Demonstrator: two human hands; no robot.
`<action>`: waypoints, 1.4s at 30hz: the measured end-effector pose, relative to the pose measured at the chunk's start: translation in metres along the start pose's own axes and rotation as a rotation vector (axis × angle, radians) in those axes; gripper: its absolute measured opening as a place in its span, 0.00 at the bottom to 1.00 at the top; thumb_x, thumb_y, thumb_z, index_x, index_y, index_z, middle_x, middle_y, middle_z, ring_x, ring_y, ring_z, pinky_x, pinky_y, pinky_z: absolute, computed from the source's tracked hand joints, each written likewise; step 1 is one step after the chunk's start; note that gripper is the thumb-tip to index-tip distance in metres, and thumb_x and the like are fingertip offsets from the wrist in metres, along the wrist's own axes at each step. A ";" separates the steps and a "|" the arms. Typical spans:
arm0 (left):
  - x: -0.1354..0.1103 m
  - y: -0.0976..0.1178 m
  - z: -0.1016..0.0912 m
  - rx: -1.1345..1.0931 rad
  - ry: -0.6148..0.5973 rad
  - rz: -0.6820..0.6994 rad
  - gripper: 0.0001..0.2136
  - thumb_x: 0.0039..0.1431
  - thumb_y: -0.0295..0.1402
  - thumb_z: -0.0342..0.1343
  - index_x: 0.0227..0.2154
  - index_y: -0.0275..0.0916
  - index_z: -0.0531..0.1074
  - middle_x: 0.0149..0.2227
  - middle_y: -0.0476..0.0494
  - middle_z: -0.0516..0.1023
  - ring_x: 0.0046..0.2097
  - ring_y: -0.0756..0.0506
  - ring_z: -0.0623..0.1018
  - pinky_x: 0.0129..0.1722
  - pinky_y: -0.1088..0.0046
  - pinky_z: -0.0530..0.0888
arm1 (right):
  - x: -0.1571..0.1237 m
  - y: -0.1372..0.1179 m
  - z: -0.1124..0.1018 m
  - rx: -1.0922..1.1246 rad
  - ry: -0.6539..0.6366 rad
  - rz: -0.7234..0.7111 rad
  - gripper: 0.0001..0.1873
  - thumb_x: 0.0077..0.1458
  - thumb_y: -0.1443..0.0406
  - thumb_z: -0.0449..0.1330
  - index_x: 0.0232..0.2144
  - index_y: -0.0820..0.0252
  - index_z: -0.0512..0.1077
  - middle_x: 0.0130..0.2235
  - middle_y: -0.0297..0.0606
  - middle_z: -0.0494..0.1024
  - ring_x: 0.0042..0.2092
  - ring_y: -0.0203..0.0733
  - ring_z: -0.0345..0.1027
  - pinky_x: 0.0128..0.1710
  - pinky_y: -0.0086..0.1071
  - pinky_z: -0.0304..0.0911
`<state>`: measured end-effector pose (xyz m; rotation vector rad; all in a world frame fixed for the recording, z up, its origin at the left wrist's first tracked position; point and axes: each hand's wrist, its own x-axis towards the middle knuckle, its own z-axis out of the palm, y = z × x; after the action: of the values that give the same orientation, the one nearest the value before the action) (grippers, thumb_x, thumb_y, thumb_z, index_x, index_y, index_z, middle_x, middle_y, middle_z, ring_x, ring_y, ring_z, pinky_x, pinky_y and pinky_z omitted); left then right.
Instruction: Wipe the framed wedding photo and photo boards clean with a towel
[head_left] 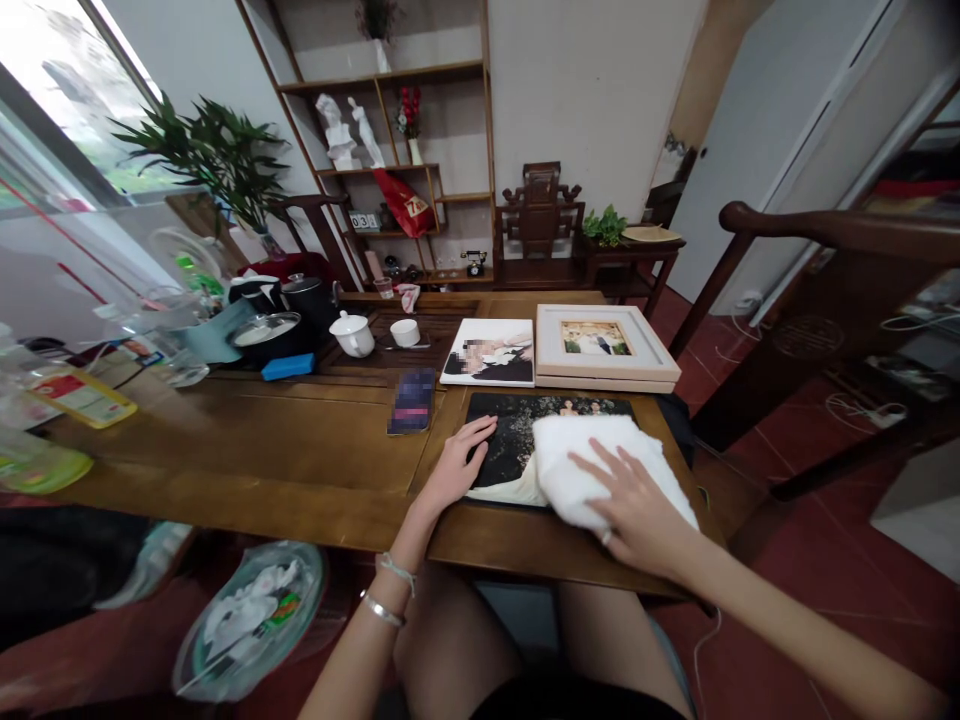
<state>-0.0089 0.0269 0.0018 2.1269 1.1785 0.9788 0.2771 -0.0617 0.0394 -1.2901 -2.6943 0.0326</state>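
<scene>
A dark photo panel [511, 440] lies flat near the table's front right edge. It shows two people at the top and a pale dress along the bottom. My left hand [459, 462] rests on its left edge, fingers stretched out and holding nothing. A folded white towel [555, 450] covers the panel's right part and reaches past its lower right corner. On top of the towel, my right hand [634, 505] lies flat with spread fingers, pressing it down. The part of the panel under the towel is hidden.
Behind the panel lie a photo print [487, 372] and stacked pale frames [660, 365]. A phone [411, 402] is left of them. A lidded white cup [352, 335], blue sponge [289, 367] and bottles [86, 395] stand farther left. A trash bin [311, 600] is below; a wooden chair [802, 320] stands right.
</scene>
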 end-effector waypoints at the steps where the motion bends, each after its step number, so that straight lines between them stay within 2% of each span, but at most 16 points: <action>1: 0.000 -0.001 0.000 0.006 -0.006 -0.003 0.17 0.64 0.32 0.45 0.52 0.42 0.70 0.59 0.44 0.69 0.61 0.44 0.66 0.63 0.57 0.60 | -0.006 -0.011 0.001 0.020 -0.008 -0.044 0.15 0.45 0.68 0.59 0.38 0.56 0.78 0.66 0.42 0.53 0.66 0.67 0.35 0.59 0.63 0.37; 4: 0.000 -0.002 0.000 0.018 -0.014 -0.001 0.17 0.64 0.32 0.45 0.53 0.42 0.70 0.59 0.43 0.69 0.61 0.44 0.66 0.63 0.57 0.60 | -0.005 -0.020 0.001 0.043 -0.026 -0.102 0.15 0.44 0.67 0.60 0.37 0.55 0.77 0.66 0.41 0.54 0.66 0.66 0.37 0.58 0.62 0.41; 6: 0.000 -0.002 0.000 0.021 -0.015 0.007 0.17 0.64 0.32 0.45 0.53 0.41 0.70 0.59 0.42 0.69 0.61 0.44 0.66 0.63 0.57 0.60 | 0.011 -0.002 -0.002 0.016 -0.020 -0.061 0.18 0.45 0.68 0.58 0.41 0.54 0.76 0.64 0.42 0.58 0.65 0.63 0.43 0.58 0.60 0.45; 10: -0.001 -0.002 0.000 0.019 -0.006 0.030 0.17 0.64 0.31 0.45 0.53 0.41 0.70 0.58 0.42 0.69 0.61 0.45 0.66 0.63 0.57 0.60 | 0.052 0.051 -0.010 -0.078 0.033 0.087 0.18 0.52 0.67 0.55 0.46 0.59 0.75 0.59 0.49 0.66 0.63 0.60 0.50 0.56 0.55 0.50; 13: -0.001 -0.002 0.000 0.013 0.008 0.044 0.17 0.64 0.31 0.45 0.53 0.41 0.70 0.58 0.42 0.70 0.61 0.45 0.66 0.63 0.57 0.61 | 0.062 0.064 -0.011 -0.111 0.037 0.140 0.20 0.52 0.68 0.54 0.47 0.62 0.74 0.57 0.51 0.67 0.62 0.61 0.50 0.56 0.53 0.50; 15: -0.001 -0.002 0.001 0.013 0.016 0.041 0.17 0.64 0.31 0.45 0.53 0.41 0.70 0.58 0.42 0.70 0.61 0.45 0.67 0.62 0.57 0.61 | 0.052 0.050 -0.008 -0.097 0.015 0.115 0.21 0.50 0.69 0.55 0.48 0.60 0.74 0.60 0.48 0.64 0.63 0.62 0.48 0.58 0.56 0.47; 18: 0.000 -0.002 0.001 0.018 0.015 0.030 0.16 0.64 0.31 0.45 0.52 0.41 0.71 0.58 0.42 0.70 0.61 0.44 0.67 0.62 0.56 0.61 | 0.022 0.006 0.001 -0.032 -0.008 0.048 0.21 0.46 0.69 0.57 0.44 0.57 0.76 0.64 0.43 0.58 0.65 0.64 0.41 0.60 0.59 0.40; 20: 0.000 -0.001 0.001 0.025 0.011 0.020 0.16 0.64 0.31 0.45 0.51 0.41 0.71 0.58 0.42 0.70 0.61 0.44 0.67 0.62 0.56 0.61 | 0.004 -0.024 0.006 0.023 -0.007 -0.012 0.16 0.46 0.67 0.59 0.40 0.55 0.77 0.66 0.42 0.54 0.66 0.66 0.37 0.60 0.61 0.36; 23: 0.000 -0.001 0.001 0.031 0.001 0.016 0.16 0.64 0.31 0.46 0.52 0.41 0.70 0.58 0.42 0.70 0.61 0.44 0.66 0.62 0.56 0.61 | -0.004 -0.039 0.007 0.070 -0.032 -0.082 0.15 0.45 0.64 0.61 0.38 0.53 0.78 0.66 0.40 0.53 0.65 0.67 0.37 0.59 0.63 0.36; 25: 0.000 -0.001 0.000 0.029 0.000 0.025 0.16 0.64 0.31 0.46 0.52 0.41 0.70 0.58 0.42 0.70 0.61 0.44 0.66 0.62 0.56 0.61 | 0.007 -0.025 0.002 0.050 -0.039 -0.054 0.18 0.47 0.65 0.60 0.42 0.52 0.76 0.65 0.41 0.56 0.65 0.65 0.41 0.58 0.61 0.42; 30: 0.000 -0.003 0.000 0.026 0.010 0.057 0.16 0.64 0.31 0.46 0.52 0.42 0.70 0.58 0.43 0.70 0.61 0.45 0.67 0.62 0.56 0.61 | 0.057 0.042 -0.010 -0.114 0.020 0.175 0.21 0.54 0.66 0.54 0.51 0.59 0.72 0.58 0.49 0.67 0.62 0.60 0.51 0.55 0.53 0.51; 32: 0.000 -0.004 0.001 0.027 0.014 0.063 0.16 0.64 0.30 0.46 0.52 0.42 0.70 0.58 0.42 0.70 0.61 0.45 0.67 0.62 0.56 0.61 | 0.066 0.049 -0.010 -0.157 0.043 0.259 0.22 0.55 0.66 0.53 0.52 0.60 0.71 0.58 0.50 0.67 0.62 0.61 0.51 0.56 0.53 0.51; 35: 0.000 -0.004 0.002 0.033 0.018 0.056 0.16 0.64 0.30 0.46 0.52 0.42 0.70 0.58 0.42 0.70 0.61 0.44 0.67 0.62 0.56 0.62 | 0.058 0.022 -0.001 -0.129 0.038 0.265 0.22 0.54 0.66 0.54 0.51 0.57 0.72 0.62 0.46 0.62 0.63 0.63 0.47 0.57 0.56 0.46; 39: 0.000 -0.004 0.002 0.049 0.014 0.035 0.16 0.64 0.31 0.45 0.52 0.41 0.70 0.58 0.42 0.70 0.61 0.44 0.66 0.62 0.56 0.62 | 0.029 -0.039 0.008 0.021 -0.041 0.045 0.20 0.49 0.63 0.59 0.47 0.52 0.75 0.65 0.42 0.55 0.65 0.67 0.39 0.59 0.60 0.37; 42: 0.000 -0.003 0.001 0.043 0.006 0.025 0.16 0.64 0.31 0.45 0.52 0.41 0.70 0.58 0.42 0.69 0.61 0.43 0.66 0.62 0.56 0.61 | 0.024 -0.054 0.005 0.090 -0.081 -0.062 0.20 0.48 0.61 0.60 0.46 0.50 0.75 0.66 0.41 0.54 0.65 0.67 0.40 0.59 0.61 0.38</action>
<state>-0.0091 0.0279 -0.0010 2.1795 1.1882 0.9792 0.2195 -0.0763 0.0420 -1.2048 -2.7634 0.2010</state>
